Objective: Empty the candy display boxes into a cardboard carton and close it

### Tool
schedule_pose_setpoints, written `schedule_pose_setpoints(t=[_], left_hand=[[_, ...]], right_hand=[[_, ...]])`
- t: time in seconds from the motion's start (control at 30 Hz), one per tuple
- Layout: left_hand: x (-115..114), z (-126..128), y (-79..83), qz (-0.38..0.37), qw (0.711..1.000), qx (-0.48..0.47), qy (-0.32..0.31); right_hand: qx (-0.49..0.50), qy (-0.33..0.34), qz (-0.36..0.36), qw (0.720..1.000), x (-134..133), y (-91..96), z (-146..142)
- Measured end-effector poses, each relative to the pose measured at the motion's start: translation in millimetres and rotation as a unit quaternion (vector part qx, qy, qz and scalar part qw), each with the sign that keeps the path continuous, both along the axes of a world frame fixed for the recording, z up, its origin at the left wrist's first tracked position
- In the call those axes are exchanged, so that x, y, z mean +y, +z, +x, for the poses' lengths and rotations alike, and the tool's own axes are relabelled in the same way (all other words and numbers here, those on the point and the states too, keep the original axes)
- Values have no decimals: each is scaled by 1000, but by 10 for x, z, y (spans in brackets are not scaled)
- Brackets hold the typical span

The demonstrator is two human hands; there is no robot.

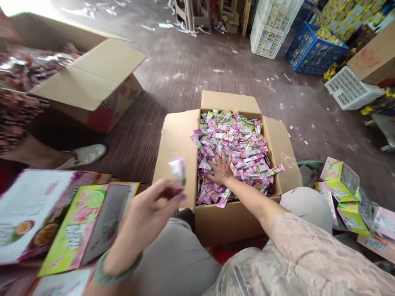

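Note:
In front of my knees stands an open cardboard box (234,222), heaped with pink and green stick sachets (247,144). My right hand (221,169) lies on this heap with its fingers spread. Left of the box, my left hand (154,209) is raised and pinches one pink-and-white stick sachet (177,167), blurred by motion. A green-and-pink carton (74,230) with a grey panel and a white carton (33,209) with passion fruit pictures lie beside my left forearm.
Several small printed cartons (345,197) lie by my right knee. A large open box (101,82) of shiny packets stands at the left, near another person's shoe (89,156). A blue crate (314,49) and white crates (268,39) stand at the back right. Paper scraps litter the floor.

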State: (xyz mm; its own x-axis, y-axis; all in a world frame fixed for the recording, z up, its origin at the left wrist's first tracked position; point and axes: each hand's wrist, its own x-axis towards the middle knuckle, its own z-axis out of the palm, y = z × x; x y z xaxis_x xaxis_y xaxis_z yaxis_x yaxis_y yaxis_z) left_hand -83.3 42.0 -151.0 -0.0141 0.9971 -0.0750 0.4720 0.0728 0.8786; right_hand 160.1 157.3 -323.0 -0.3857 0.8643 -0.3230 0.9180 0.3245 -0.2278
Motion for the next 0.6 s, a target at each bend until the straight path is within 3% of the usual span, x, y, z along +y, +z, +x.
schedule_pose_setpoints(t=[0.07,0.17,0.27,0.33,0.43,0.53,0.6], left_hand=[[242,441,110,-5,992,31,-119],[400,967,74,-52,953,186,-234],[445,1101,-73,-75,926,267,-256],[441,935,-144,-67,937,281,-194],[339,350,-207,-84,939,332,5],[106,-466,-355,-181,876,392,214],[-105,-971,-547,-267,833,391,286]], right_hand=[[8,20,-30,999,64,166,87],[41,44,-50,997,155,470,373],[125,69,42,989,301,668,819],[153,61,115,980,373,725,1178],[187,43,208,959,304,761,1733],[215,-15,268,939,94,773,2097],[226,-54,278,932,-16,792,2150]])
